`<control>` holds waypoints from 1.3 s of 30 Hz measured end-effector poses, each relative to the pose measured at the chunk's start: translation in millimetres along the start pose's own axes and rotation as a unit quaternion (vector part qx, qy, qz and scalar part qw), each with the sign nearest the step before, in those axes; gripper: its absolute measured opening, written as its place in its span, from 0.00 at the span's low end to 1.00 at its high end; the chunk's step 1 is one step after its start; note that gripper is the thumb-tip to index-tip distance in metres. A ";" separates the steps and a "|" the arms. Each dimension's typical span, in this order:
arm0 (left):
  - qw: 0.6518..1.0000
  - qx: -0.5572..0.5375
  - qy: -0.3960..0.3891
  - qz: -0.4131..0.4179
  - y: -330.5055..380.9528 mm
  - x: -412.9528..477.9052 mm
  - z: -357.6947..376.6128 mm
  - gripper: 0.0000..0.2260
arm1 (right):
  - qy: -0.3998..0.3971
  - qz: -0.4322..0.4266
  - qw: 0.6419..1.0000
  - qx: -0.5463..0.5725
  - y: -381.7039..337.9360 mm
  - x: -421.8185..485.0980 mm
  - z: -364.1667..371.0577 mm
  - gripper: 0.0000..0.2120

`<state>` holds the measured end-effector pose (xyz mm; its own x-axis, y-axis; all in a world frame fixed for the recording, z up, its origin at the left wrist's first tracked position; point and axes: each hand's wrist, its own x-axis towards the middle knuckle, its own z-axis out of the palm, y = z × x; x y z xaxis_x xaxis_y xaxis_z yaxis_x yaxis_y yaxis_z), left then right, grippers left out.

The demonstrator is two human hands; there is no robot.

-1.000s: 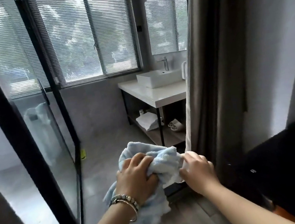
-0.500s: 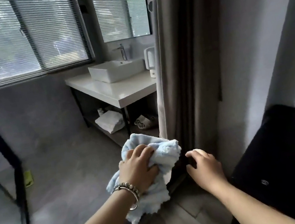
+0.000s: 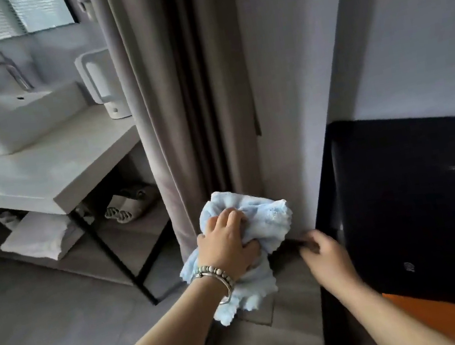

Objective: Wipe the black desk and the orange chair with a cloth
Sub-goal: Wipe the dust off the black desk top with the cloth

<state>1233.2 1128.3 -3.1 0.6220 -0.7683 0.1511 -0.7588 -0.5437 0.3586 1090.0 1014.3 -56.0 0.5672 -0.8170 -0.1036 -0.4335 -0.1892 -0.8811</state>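
The left hand (image 3: 228,247) has its grip curled tight round a bunched light-blue cloth (image 3: 270,219), fingers dug into the top of the bundle and thumb wrapped underneath, with loose folds hanging down past the wrist. Beaded bracelets (image 3: 216,275) sit on that wrist. The cloth is held up in the air in front of the foot of a grey curtain (image 3: 169,121) and the corner of the wall (image 3: 290,86), off the left edge of the black table (image 3: 419,194) and not touching it. The right hand (image 3: 329,259) reaches forward just beside that left edge, low down near where the wall meets the floor (image 3: 49,322). It is smeared with motion blur, so I cannot tell whether its grip is spread or closed, or whether the fingertips touch the table. The table top is glossy, with pale reflections towards its right side. Part of the orange chair (image 3: 454,312) shows under the table's near edge, at the lower right. To the left stands a white washstand (image 3: 49,175) carrying a square basin (image 3: 10,121) with a tap (image 3: 14,72) behind it and a white kettle (image 3: 101,82) at its right end, next to the curtain. On the shelf (image 3: 105,244) beneath lie a folded white towel (image 3: 40,238) and a pair of slippers (image 3: 127,208).
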 end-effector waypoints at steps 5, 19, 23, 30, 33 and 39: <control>0.997 -0.027 -0.045 0.059 24.0 78.2 32.4 0.19 | 0.045 0.025 0.998 0.039 -3.0 53.2 -18.4 0.09; 0.980 -0.094 -0.130 0.117 132.2 274.7 114.6 0.20 | 0.179 0.080 0.970 0.144 8.1 206.8 -97.1 0.08; 0.960 -0.198 -0.174 0.097 152.3 319.4 149.2 0.21 | 0.164 0.052 0.949 0.265 14.5 240.8 -101.3 0.23; 0.865 -0.388 -0.298 0.114 176.6 402.9 180.5 0.14 | 0.348 0.180 0.914 0.106 23.5 310.2 -116.6 0.32; 0.842 -0.408 -0.331 0.122 180.3 429.7 191.1 0.16 | 0.359 0.200 0.911 0.028 26.6 336.0 -122.8 0.26; 0.789 -0.454 -0.409 0.063 176.0 453.1 208.8 0.15 | 0.225 0.302 0.898 -0.227 17.4 345.3 -118.2 0.24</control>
<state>1341.1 614.0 -63.9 -0.0629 -0.9597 -0.2739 -0.1228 -0.2649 0.9564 1195.5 664.4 -52.5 -0.1639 -0.9632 -0.2133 -0.8658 0.2440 -0.4368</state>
